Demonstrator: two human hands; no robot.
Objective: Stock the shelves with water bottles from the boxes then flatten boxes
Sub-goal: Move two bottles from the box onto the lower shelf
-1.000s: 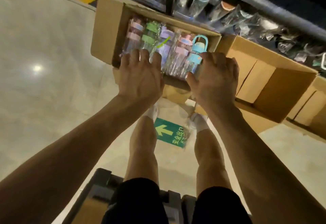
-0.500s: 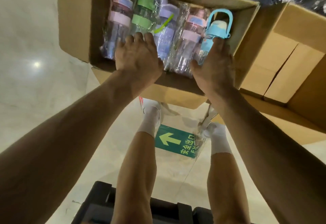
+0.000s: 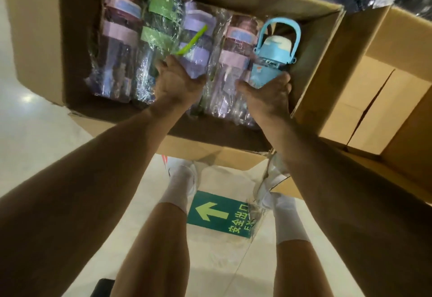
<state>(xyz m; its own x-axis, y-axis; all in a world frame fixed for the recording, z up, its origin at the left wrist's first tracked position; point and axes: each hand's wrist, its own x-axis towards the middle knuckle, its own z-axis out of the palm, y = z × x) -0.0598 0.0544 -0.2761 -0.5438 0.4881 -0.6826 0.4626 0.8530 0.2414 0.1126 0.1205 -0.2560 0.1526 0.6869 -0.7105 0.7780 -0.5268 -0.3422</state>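
Glossy pale floor [image 3: 42,137], green arrow sign [image 3: 221,214]

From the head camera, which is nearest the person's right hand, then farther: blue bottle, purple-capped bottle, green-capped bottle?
1. The blue bottle, at the right end of the box, gripped by the right hand.
2. The purple-capped bottle, mid-row, held by the left hand.
3. The green-capped bottle, further left.

Pale, glossy floor [image 3: 46,147] below, with a bright spot of reflected light [image 3: 27,97] at the left. Green sign [image 3: 210,217] stuck flat on it, carrying a pale arrow and pale characters. Crumpled clear plastic film [image 3: 263,188] lying partly over the sign's right edge. At the bottom edge, a dark, blocky object [image 3: 102,288] — mostly cut off, too little showing to tell what.
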